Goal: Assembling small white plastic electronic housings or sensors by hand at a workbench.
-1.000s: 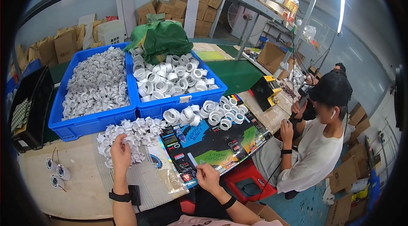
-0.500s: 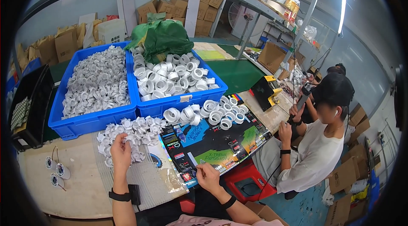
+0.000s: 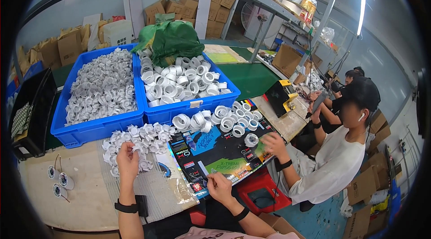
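My left hand is at the left edge of a loose heap of small white lobed plastic parts. Its fingers are curled together, and whatever they hold is hidden. Over the near edge of a dark printed board my right hand is closed in a pinch; what lies between its fingertips is too small to make out. Several white plastic rings stand at the board's far side. One white round piece with a filled centre sits apart from them, near a co-worker's blurred hand.
Two blue bins stand behind the heap: the left bin holds small white parts, the right bin white rings under a green bag. Three wired round white units rest at left. A yellow-black device and a red stool are right.
The co-worker's hand has reached over the board's right side, and a white round piece with a filled centre now sits there. My two hands have stayed in place.
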### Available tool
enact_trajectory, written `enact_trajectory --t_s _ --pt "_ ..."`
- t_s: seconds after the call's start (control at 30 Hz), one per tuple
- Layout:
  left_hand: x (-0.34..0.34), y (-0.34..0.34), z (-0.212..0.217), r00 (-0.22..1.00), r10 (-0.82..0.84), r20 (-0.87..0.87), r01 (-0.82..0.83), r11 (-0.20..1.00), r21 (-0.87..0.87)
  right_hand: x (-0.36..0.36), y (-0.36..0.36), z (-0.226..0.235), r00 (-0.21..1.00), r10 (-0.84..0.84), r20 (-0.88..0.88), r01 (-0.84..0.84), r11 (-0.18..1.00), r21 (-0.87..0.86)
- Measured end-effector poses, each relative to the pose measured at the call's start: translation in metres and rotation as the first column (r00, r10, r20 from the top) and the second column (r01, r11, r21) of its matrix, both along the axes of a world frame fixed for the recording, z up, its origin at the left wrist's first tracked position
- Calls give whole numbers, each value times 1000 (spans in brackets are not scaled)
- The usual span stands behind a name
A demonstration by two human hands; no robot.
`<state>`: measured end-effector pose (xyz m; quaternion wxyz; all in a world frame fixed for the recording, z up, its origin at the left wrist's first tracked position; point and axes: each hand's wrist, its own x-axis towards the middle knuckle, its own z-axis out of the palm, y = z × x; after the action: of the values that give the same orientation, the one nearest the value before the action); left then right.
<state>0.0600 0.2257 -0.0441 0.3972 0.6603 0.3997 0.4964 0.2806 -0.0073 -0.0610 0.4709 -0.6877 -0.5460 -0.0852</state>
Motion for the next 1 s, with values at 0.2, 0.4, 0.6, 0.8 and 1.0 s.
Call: enact_trajectory --t_s 0.2,0.4,0.6,0.8,1.0 --pt "2 -7 10 999 15 46 -13 999 -44 -2 -3 2 1000 -14 3 14 1000 -8" --pt "-2 -6 4 996 78 42 -74 994 -87 2 -4 -3 986 46 -161 -59 995 -76" --pt "1 -1 12 974 121 194 -96 986 -137 103 11 24 977 -167 -136 157 984 -83" --pt "4 -5 21 985 93 146 -98 995 27 155 34 48 808 -524 269 589 730 -347" --pt "-5 -13 32 988 -53 147 61 997 -47 142 32 41 912 -272 -306 120 891 -437"
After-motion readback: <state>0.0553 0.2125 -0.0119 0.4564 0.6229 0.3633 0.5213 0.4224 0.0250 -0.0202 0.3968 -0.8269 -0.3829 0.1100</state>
